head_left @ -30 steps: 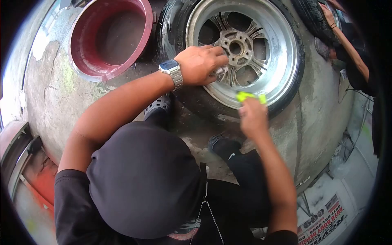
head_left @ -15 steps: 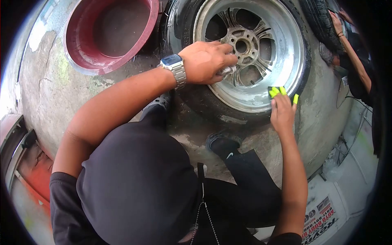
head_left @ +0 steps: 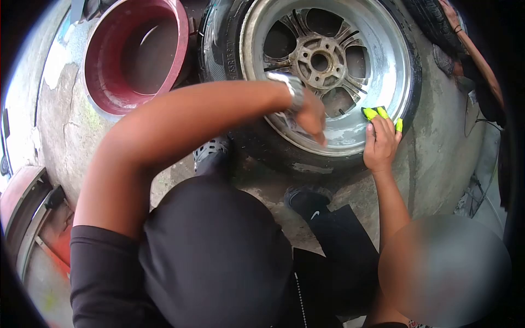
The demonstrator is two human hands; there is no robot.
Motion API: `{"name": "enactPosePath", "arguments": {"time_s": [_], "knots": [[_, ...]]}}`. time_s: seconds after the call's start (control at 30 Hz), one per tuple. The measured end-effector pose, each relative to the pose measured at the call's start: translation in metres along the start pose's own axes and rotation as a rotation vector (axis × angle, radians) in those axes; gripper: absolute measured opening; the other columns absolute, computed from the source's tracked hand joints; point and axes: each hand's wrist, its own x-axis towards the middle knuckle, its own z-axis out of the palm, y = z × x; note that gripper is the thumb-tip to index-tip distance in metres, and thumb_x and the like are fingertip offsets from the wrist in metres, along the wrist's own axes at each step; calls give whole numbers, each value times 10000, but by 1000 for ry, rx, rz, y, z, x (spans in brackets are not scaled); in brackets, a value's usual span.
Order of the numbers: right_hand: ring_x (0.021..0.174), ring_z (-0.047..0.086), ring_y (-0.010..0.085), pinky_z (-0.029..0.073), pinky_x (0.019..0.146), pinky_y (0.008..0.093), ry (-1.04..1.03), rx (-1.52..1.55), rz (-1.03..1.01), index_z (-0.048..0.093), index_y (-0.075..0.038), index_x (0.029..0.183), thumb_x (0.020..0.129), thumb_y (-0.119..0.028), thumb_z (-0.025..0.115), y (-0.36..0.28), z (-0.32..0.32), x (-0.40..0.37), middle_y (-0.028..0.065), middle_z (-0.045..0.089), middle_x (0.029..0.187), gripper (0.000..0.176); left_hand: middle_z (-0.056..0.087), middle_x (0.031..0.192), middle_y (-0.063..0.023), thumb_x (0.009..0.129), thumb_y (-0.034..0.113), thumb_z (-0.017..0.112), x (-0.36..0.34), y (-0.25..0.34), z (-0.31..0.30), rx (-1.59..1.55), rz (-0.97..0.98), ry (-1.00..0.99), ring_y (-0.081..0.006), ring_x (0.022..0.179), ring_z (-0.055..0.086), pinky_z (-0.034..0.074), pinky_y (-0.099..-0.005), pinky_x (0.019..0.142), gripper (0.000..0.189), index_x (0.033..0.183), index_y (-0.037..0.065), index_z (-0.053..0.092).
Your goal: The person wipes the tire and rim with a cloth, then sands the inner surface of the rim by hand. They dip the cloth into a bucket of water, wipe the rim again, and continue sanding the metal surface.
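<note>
My left hand (head_left: 310, 116), a metal-band watch (head_left: 295, 90) on its wrist, is blurred and curled over the near inner side of a silver alloy wheel (head_left: 377, 65). A crumpled greyish-white wad (head_left: 290, 121) shows beneath its fingers. On the wheel's right lower inner rim lies my right hand (head_left: 381, 145), its fingertips wrapped in neon-yellow tape. Those fingers press a small thin dark pad (head_left: 365, 112) against the metal. Grey wet-looking smears coat the barrel near both hands. Around the wheel is a black tire (head_left: 262, 134), lying flat on the ground.
A dark red basin (head_left: 175, 60) stands left of the tire. At the upper right, another person's arm (head_left: 481, 63) reaches to a second tire (head_left: 432, 24). My shoe (head_left: 309, 199) is close to the tire's near side. Car body parts (head_left: 33, 213) lie at far left.
My left hand has swept right and toward me along the wheel, its forearm now crossing higher in view. The right hand keeps nearly the same spot. The view has shifted slightly.
</note>
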Motion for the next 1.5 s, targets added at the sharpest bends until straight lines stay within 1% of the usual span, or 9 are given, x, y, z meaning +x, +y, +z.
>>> {"name": "enactPosePath", "arguments": {"time_s": [0.2, 0.33, 0.57, 0.7, 0.87, 1.0, 1.13, 1.23, 1.5], "knots": [[1190, 576, 320, 326, 1035, 502, 23, 16, -16, 666, -72, 1120, 968, -228, 564, 0, -3, 1, 103, 675, 1148, 241, 558, 1387, -301, 721, 790, 702, 61, 33, 11, 208, 88, 86, -405, 1286, 564, 422, -435, 1084, 1306, 1624, 64, 100], [1165, 587, 312, 342, 1006, 488, 33, 36, -20, 671, -76, 1104, 954, -220, 574, 1, -5, 2, 96, 678, 1133, 230, 437, 1510, -293, 700, 821, 691, 77, 22, 15, 212, 89, 85, -390, 1381, 473, 376, -416, 1133, 1315, 1616, 52, 147], [1151, 591, 305, 353, 994, 476, 59, 60, -13, 671, -69, 1063, 925, -203, 604, -3, -8, 3, 90, 675, 1095, 204, 424, 1563, -184, 801, 768, 634, 54, 0, 16, 202, 186, 48, -352, 1408, 450, 364, -396, 1153, 1090, 1567, 53, 330], [1142, 590, 308, 354, 992, 479, 75, 69, -19, 668, -65, 1042, 912, -204, 613, -3, -7, 2, 93, 675, 1089, 198, 517, 1497, -164, 807, 651, 719, 36, -10, 16, 166, 234, 59, -352, 1348, 517, 409, -393, 1112, 904, 1471, 75, 508], [1161, 585, 313, 345, 1008, 490, 60, 73, -4, 668, -63, 1039, 903, -209, 621, -4, -10, 2, 103, 677, 1094, 205, 725, 1163, -153, 801, 568, 755, -11, -4, 5, 244, 140, 89, -370, 1105, 666, 503, -440, 953, 657, 1343, 209, 662], [1164, 584, 323, 338, 1022, 493, 58, 70, -15, 670, -57, 1048, 900, -207, 624, -5, -10, 3, 111, 675, 1097, 215, 753, 1031, -158, 800, 468, 772, -34, 9, -2, 487, 18, 62, -339, 1044, 700, 549, -440, 906, 454, 1124, 149, 775], [1159, 585, 328, 332, 1037, 495, 51, 62, -18, 671, -51, 1050, 898, -204, 624, -4, -8, 4, 111, 675, 1099, 220, 756, 985, -155, 765, 361, 821, -75, 27, 1, 505, -166, 167, -330, 1044, 703, 596, -437, 838, 351, 930, 54, 782], [1156, 587, 328, 331, 1040, 496, 54, 55, -19, 672, -50, 1048, 897, -202, 625, -3, -10, 2, 111, 676, 1098, 219, 751, 984, -139, 764, 349, 818, -108, 31, 7, 503, -214, 290, -326, 1063, 686, 595, -429, 852, 341, 926, 51, 782], [1138, 586, 334, 337, 1028, 498, 20, 64, 10, 665, -52, 1041, 901, -211, 624, -4, -7, 3, 105, 675, 1099, 215, 731, 948, -137, 788, 356, 790, -125, 4, 21, 564, -88, 498, -295, 1090, 656, 583, -418, 832, 332, 913, 49, 757]]}}
